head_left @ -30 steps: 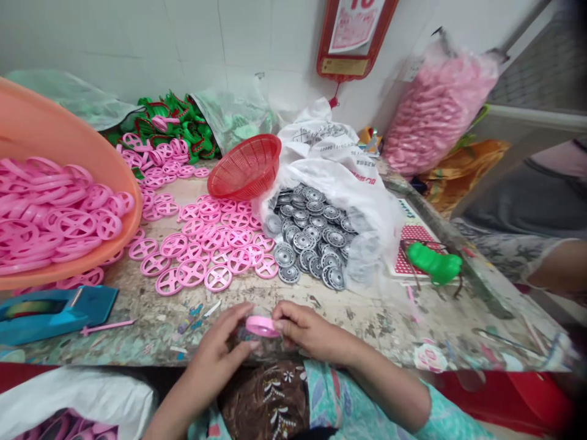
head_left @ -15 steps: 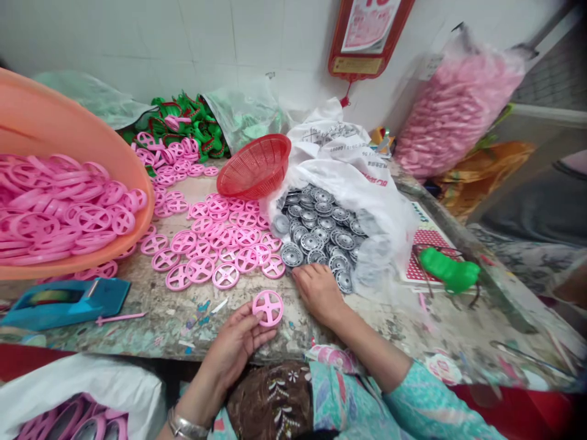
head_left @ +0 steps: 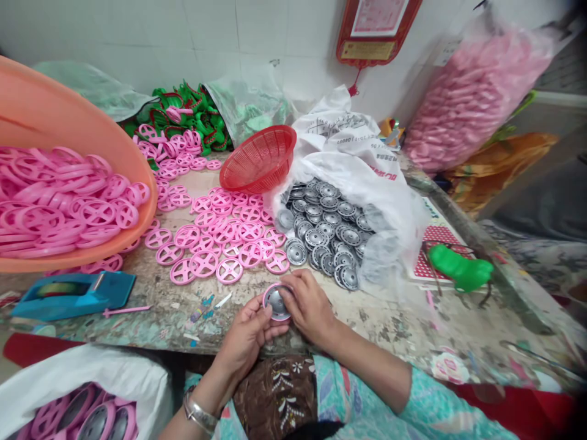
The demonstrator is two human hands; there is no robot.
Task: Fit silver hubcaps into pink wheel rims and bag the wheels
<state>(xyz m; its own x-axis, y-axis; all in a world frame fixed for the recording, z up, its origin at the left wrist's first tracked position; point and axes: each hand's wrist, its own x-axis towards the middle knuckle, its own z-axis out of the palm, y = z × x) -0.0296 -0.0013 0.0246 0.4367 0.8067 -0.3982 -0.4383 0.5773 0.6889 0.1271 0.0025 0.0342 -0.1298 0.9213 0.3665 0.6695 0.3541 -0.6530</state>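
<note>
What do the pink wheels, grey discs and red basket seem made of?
Pink wheels: likely plastic, glossy; matching spokes, bright highlights.
Grey discs: plastic or metal, satin; soft silvery sheen leaves it open.
Red basket: probably plastic, slightly shiny; uniform perforated wall.

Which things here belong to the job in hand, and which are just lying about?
Likely job:
grey-faced pink wheel between left hand and right hand
loose pink wheels
grey discs in white bag
sack of similar wheels

Apparently lying about:
blue tape dispenser
red basket
green plastic piece
</note>
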